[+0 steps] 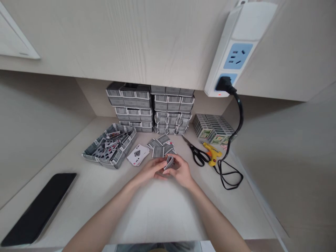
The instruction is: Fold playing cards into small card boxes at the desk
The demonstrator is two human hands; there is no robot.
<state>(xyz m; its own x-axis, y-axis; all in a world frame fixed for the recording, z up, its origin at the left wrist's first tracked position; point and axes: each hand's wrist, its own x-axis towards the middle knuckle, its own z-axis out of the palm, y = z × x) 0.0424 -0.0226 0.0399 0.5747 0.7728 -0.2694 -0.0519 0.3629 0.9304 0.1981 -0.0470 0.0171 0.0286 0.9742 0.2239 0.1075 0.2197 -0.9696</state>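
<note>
Between both hands, above the middle of the desk, is a folded playing card with a grey back; whether it is one card or more I cannot tell. My left hand pinches it from the left, and my right hand grips its right side with thumb and fingers. Just beyond the hands lies a loose spread of grey-backed playing cards, a red mark showing on one. Left of them rests a face-up pile of cards with an ace of spades on top.
An open card-built tray holds loose cards at left. Stacked card-built boxes stand at the back. To the right are scissors, a yellow glue gun, its black cord, card packs and a power strip. A black pad lies front left.
</note>
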